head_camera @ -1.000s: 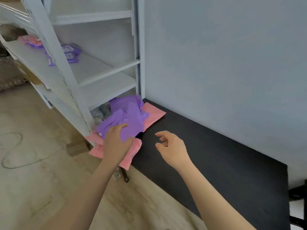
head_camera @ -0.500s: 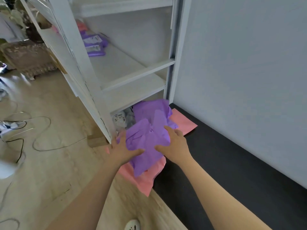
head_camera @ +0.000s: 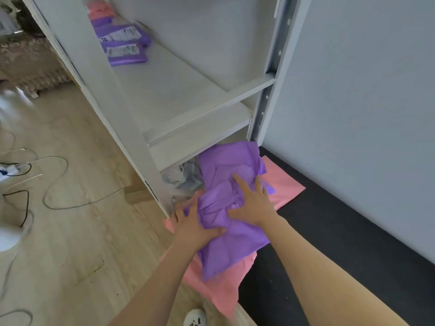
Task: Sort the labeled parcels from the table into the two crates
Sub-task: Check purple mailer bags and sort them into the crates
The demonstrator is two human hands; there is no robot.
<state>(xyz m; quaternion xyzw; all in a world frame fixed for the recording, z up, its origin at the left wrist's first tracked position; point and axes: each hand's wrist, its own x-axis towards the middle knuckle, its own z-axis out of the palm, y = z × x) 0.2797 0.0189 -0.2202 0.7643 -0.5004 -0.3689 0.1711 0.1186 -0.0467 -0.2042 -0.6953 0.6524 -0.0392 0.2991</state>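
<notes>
Head view gives us the shelf rack (head_camera: 179,90), then the dark surface (head_camera: 329,243) with pink parcels (head_camera: 219,288) under a purple parcel (head_camera: 235,245). We judge pickup is in hand: the right hand (head_camera: 253,203) lies flat on it and the left hand (head_camera: 193,222) thumbs its edge (grip unclear). The next move calls for a firm pinch and a lift; no crates show.

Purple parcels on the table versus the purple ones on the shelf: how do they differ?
The purple parcels on the table are crumpled and heaped over pink parcels; the shelf parcels lie flat. The table ones show no label; the shelf ones show white labels. The left hand and right hand rest on the table heap; the shelf ones lie untouched. Both are purple.
</notes>
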